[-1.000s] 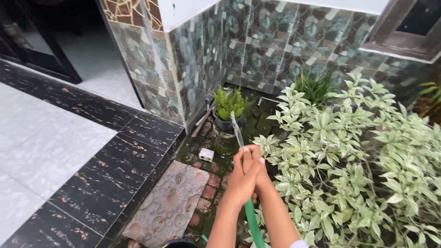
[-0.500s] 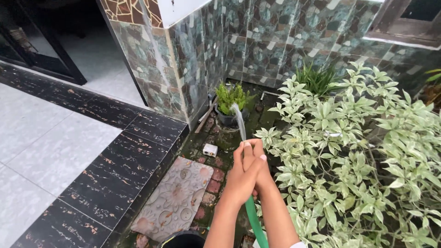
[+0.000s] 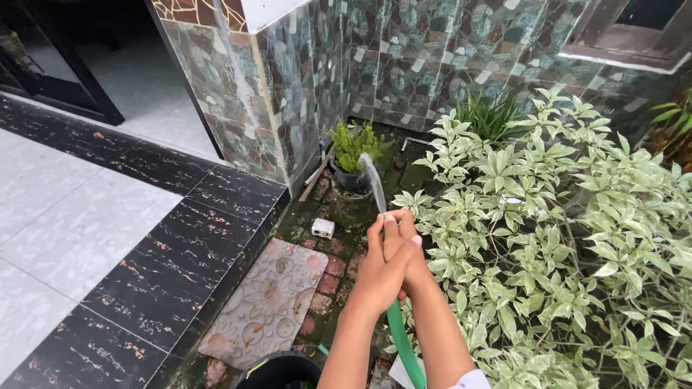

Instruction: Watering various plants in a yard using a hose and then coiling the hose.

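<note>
Both my hands wrap the end of a green garden hose (image 3: 401,344). My left hand (image 3: 382,268) lies over the top, and my right hand (image 3: 413,265) is tucked behind it. A stream of water (image 3: 373,181) shoots forward from between my fingers towards a small green plant in a dark pot (image 3: 352,160) standing by the tiled wall corner. The hose nozzle itself is hidden by my fingers.
A large bush with pale variegated leaves (image 3: 548,238) fills the right side. A spiky green plant (image 3: 489,115) grows behind it. A patterned paving slab (image 3: 268,302), a small white box (image 3: 322,228) and a black bucket rim (image 3: 277,369) lie on mossy bricks. Black and white floor tiles (image 3: 108,223) spread left.
The view has shifted slightly and my hands have risen a little in the frame. The water stream arcs more visibly towards the potted plant.
</note>
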